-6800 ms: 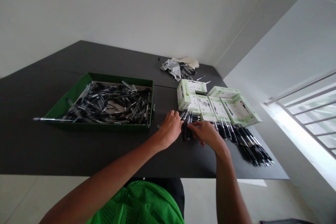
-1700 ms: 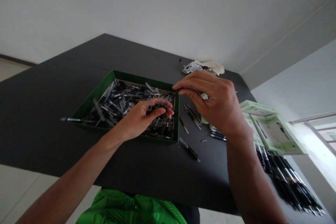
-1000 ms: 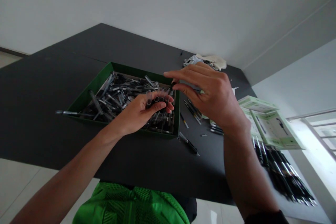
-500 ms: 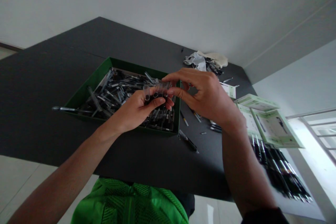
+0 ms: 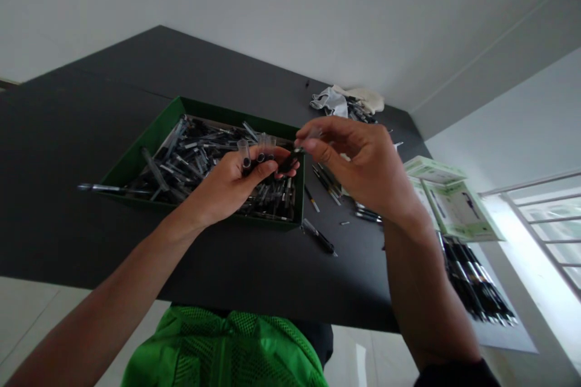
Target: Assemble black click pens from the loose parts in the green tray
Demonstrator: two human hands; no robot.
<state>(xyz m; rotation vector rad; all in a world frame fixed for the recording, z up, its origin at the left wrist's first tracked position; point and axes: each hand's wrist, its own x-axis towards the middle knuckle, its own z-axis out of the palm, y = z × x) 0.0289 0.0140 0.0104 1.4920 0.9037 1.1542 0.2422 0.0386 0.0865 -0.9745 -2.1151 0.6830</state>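
Over a green box [image 5: 299,205] full of clear and black pen parts [image 5: 204,148], my left hand [image 5: 236,184] is closed round several pen barrels [image 5: 245,154] with clear, hollow upper ends and black lower parts. Their open ends point up toward me. To its right, my right hand [image 5: 358,157] pinches the clear end of another pen barrel [image 5: 313,134] between thumb and fingertips. That barrel slants, its dark lower end reaching the left fingers. Whether the left fingers also grip it, I cannot tell.
Loose pens [image 5: 320,237] lie right of the box. Behind them are a white cloth [image 5: 329,101] and a pile of pens. Green-and-white cartons [image 5: 458,208] stand at the right, above a row of black pens [image 5: 476,281]. One pen [image 5: 109,188] sticks out over the box's left edge.
My right hand has drawn slightly up and right from the bundle, pulling one barrel's clear end apart from the others. My left hand keeps its hold. The whole view has shifted a little.
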